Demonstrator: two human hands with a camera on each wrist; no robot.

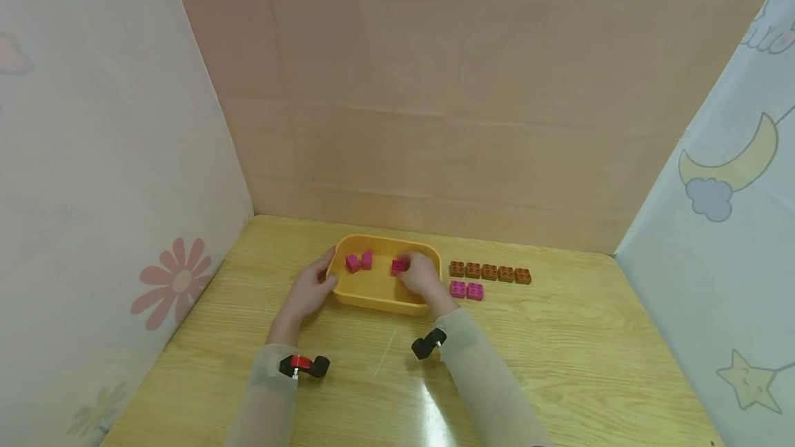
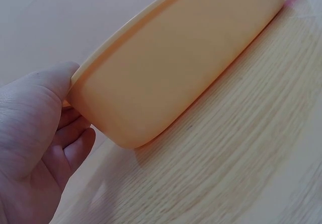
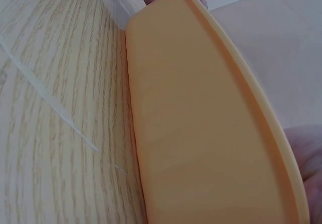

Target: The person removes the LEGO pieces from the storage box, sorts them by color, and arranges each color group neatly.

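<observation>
Three pink bricks (image 1: 352, 263) inside rounded tray (image 1: 381, 305), probably plastic.

Head view looks down from above; close wrist views share the tray (image 2: 171, 68).

a booth-like indoor workspace: wood-grain table (image 1: 571, 343), tan backdrop (image 1: 447, 81), pale side walls (image 1: 118, 130) with cartoon flowers (image 1: 181, 281) and moon (image 1: 750, 161)
</observation>
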